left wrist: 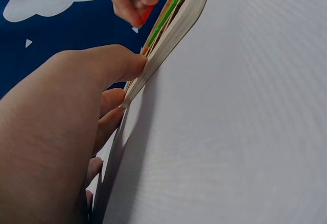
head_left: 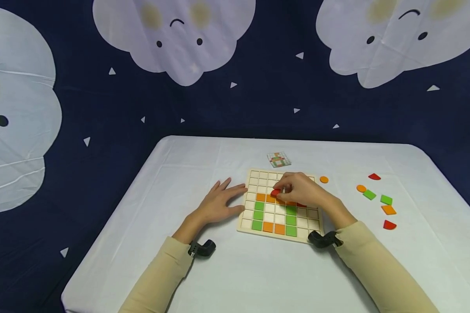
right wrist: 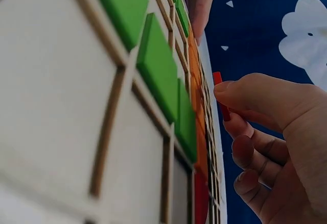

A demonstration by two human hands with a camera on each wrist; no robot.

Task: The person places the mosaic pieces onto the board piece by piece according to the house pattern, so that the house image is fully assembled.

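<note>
Head view: board (head_left: pixel 247 223) just below and right of frame centre, green and orange tiles in its grid. Left hand (head_left: pixel 218 205), fingers extended, at its left edge. Right hand (head_left: pixel 301 188) pinches red piece (head_left: pixel 275 192) over the board. Card (head_left: pixel 279 159) above; loose pieces (head_left: pixel 388 210) at right.

Left wrist view: left thumb and fingertips touch board rim, upper centre.

Right wrist view: red piece between thumb and finger, right of centre.

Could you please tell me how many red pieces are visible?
4: one red piece pinched by the right hand, a second on the board, near that hand, a third and a fourth on the table right of the board. The hand may hide others.
</note>
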